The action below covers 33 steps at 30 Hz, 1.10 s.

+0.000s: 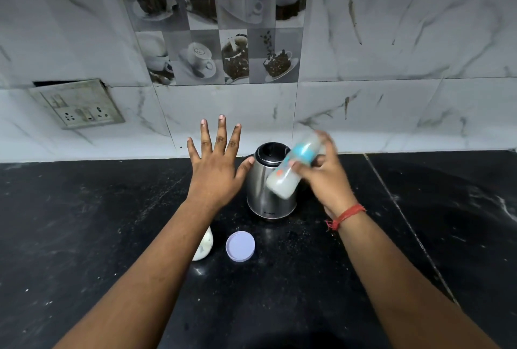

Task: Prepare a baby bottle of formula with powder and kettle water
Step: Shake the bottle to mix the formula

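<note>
My right hand [326, 178] grips a baby bottle [291, 169] with a blue band, tilted and motion-blurred, holding whitish liquid, in front of the steel kettle [265, 203]. The kettle stands on the black counter [84, 222], its black top visible. My left hand [216, 166] hovers flat with fingers spread, just left of the kettle, thumb near its shoulder, holding nothing. A white powder container [204, 245] stands partly hidden under my left forearm. A round lilac lid [240, 246] lies flat beside it.
A marble-tiled wall [391, 41] backs the counter, with coffee-cup picture tiles at centre. A switch and socket plate [78, 105] sits on the wall at left. White specks are scattered on the counter around the kettle.
</note>
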Motion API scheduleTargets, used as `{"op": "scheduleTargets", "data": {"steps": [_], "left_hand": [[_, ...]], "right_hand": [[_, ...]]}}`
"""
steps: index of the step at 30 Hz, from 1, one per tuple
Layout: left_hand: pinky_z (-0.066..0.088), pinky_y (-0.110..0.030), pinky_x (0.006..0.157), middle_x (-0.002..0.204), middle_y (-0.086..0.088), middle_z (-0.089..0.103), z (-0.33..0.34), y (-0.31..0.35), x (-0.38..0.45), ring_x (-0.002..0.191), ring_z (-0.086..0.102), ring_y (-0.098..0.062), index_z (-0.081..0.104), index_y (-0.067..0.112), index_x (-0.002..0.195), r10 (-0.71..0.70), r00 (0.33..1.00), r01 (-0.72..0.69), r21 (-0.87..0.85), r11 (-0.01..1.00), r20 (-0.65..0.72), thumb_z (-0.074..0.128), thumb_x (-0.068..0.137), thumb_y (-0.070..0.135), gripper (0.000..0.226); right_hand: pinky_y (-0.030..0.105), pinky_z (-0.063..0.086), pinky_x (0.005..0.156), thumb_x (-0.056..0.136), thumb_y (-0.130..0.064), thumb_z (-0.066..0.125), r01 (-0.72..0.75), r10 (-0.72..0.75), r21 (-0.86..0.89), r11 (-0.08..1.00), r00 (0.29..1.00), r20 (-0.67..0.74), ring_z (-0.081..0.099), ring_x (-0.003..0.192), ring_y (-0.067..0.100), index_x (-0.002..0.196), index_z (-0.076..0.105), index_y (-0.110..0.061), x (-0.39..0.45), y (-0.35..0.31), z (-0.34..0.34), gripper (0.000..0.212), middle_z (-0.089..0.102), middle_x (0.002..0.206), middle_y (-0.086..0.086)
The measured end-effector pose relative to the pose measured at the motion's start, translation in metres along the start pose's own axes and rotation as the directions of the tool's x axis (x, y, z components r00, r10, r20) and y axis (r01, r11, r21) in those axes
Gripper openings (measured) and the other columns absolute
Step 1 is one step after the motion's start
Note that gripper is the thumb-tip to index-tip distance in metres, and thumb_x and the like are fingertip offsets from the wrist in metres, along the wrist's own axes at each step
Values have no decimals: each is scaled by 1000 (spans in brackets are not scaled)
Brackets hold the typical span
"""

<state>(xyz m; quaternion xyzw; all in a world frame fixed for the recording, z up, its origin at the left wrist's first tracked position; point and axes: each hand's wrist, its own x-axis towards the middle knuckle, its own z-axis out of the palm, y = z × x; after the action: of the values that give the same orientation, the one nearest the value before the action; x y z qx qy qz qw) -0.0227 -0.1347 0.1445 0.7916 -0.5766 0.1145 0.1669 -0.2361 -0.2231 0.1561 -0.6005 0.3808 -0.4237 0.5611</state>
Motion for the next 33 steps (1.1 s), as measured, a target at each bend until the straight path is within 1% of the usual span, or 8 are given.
{"op": "scheduleTargets", "data": {"steps": [3,7,12,16,21,25,30,33], "left_hand": [[-10,-66,121,171,-2,-22,0,-1,1,154,-28,-34,-4,31,164,0,1000,0,-6,1000,1,7,95,73,81],[-8,-67,122,171,-2,-21,0,-5,4,155,-27,-35,-5,31,164,-10,1000,10,-6,1000,0,8,96,72,81],[-7,-68,122,171,-2,-21,3,-7,4,155,-26,-35,-5,31,164,-17,1000,17,-6,1000,11,8,96,73,81],[-7,-68,123,171,-2,-21,3,-7,5,155,-27,-35,-4,32,164,-26,1000,26,-24,999,15,13,99,71,78],[-8,-67,121,171,-2,-22,2,-10,5,155,-28,-35,-5,31,164,-29,999,29,-17,999,17,9,96,73,81],[-9,-67,122,170,-2,-24,-1,-9,7,154,-29,-35,-8,31,164,-32,999,32,-11,999,23,12,99,70,78],[-9,-66,122,170,-2,-23,-2,-8,9,154,-28,-35,-6,32,164,-32,999,32,-26,999,12,6,95,72,81],[-9,-66,122,170,-2,-23,-3,-8,10,154,-28,-34,-6,32,164,-31,999,31,-26,999,11,8,96,72,80]], "right_hand": [[39,57,93,87,-15,75,97,-61,127,987,962,-267,68,101,17,145,28,-41,9,0,-2,79,63,119,5],[46,57,95,76,-11,82,42,-29,-158,986,996,88,72,100,26,136,41,-56,10,5,-1,85,69,111,9],[25,57,86,86,-14,76,173,-132,98,980,934,-333,69,97,11,148,26,-38,13,-2,-5,83,62,125,8],[39,57,95,81,1,79,19,-2,-107,994,987,162,71,102,21,142,37,-45,2,18,7,88,69,110,0],[47,54,101,89,-13,74,87,-8,197,976,929,-371,68,100,11,151,24,-34,11,11,6,83,64,115,-4],[47,56,97,82,0,78,-60,68,-74,995,991,114,71,104,27,150,36,-33,10,15,9,87,70,112,9],[45,55,99,87,-4,73,84,-33,208,974,971,-237,69,107,21,149,30,-33,20,6,10,81,64,125,12],[39,55,97,82,4,76,30,-21,-64,997,990,136,70,104,25,148,35,-34,9,17,19,87,66,120,8]]}}
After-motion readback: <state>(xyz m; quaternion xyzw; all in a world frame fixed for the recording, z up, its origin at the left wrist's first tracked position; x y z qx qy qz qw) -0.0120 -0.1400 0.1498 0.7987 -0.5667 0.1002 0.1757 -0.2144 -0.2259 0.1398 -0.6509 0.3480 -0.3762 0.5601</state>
